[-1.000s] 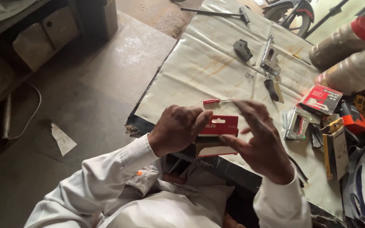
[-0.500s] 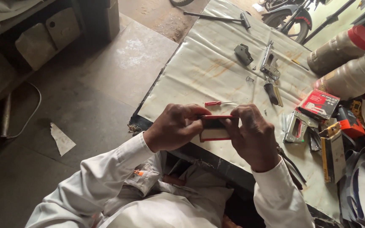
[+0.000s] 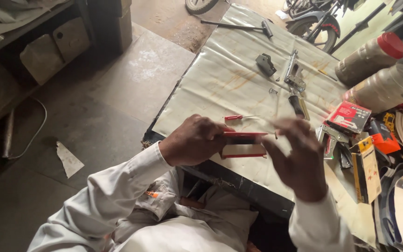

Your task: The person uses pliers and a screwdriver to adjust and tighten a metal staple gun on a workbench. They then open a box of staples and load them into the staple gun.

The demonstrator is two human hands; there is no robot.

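Left hand [image 3: 193, 142] grips a red box [image 3: 243, 144] at frame centre, steadying it level while the right hand [image 3: 299, 156], fingers pinched, works its end.

Flat red box [image 3: 243, 144] in hands; red pkg [image 3: 349, 116], probably yellow carton [image 3: 367, 170] right.

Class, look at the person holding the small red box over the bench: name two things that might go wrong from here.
1. The left hand grips the small red box by one end only; it might slip.
2. The right hand pinches something too small to identify; if dropped, it may vanish among the metal parts on the pale plastic sheet.
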